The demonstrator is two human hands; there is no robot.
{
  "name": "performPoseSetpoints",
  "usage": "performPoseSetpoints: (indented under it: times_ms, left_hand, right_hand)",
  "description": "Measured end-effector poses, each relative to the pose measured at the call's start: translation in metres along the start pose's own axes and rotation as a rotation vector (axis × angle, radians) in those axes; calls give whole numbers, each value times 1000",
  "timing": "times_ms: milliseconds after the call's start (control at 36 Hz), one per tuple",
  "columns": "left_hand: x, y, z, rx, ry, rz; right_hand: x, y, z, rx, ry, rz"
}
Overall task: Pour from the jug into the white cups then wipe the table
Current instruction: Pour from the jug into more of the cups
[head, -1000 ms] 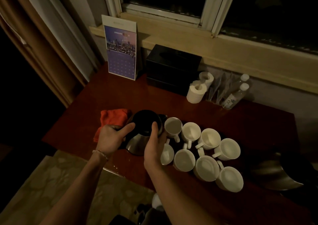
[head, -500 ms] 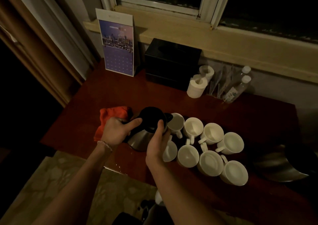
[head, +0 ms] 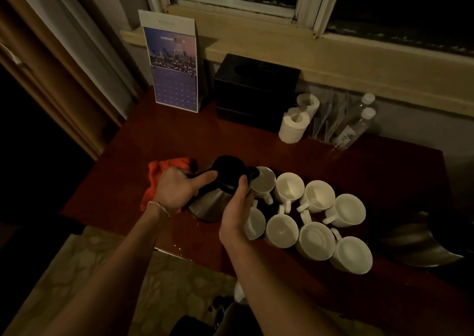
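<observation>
Jug [head: 218,189] tilts toward the nearest of the white cups [head: 264,183] on the red-brown counter [head: 159,140].

Left hand [head: 177,189] is curled round the jug's black handle; right hand [head: 237,212] presses its fingers against the jug's side by the lid, partly hiding a front cup. Eight cups crowd in two rows just right of the jug. An orange cloth [head: 159,176] lies behind the left hand. Farther back stand a calendar [head: 173,66], black box [head: 256,89], paper rolls [head: 295,125] and bottles [head: 356,125].
</observation>
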State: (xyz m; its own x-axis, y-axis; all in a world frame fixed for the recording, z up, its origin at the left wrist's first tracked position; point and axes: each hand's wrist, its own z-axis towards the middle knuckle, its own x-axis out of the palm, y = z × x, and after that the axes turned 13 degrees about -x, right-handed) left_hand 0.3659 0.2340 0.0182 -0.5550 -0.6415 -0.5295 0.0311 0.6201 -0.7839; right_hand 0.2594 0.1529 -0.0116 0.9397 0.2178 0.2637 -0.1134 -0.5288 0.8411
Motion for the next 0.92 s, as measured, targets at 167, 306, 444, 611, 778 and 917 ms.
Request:
performPoseSetpoints:
  times_ms: [167, 306, 444, 611, 778, 917]
  left_hand:
    - [1, -4, 2, 1, -3, 49]
    - [-1, -6, 4, 0, -1, 63]
    - [-3, -5, 3, 3, 1, 78]
    - [-4, -7, 2, -4, -4, 114]
    - [-3, -9, -2, -37, -3, 105]
    - [-3, -9, -1, -46, -10, 127]
  right_hand:
    - [0, 0, 3, -1, -6, 13]
    - [-1, 4, 4, -7, 7, 12]
    - [-2, 4, 3, -6, 40, -20]
    - [-2, 7, -1, 26, 47, -21]
    - [-3, 7, -2, 45, 44, -33]
    - [-1, 6, -5, 93, 30, 1]
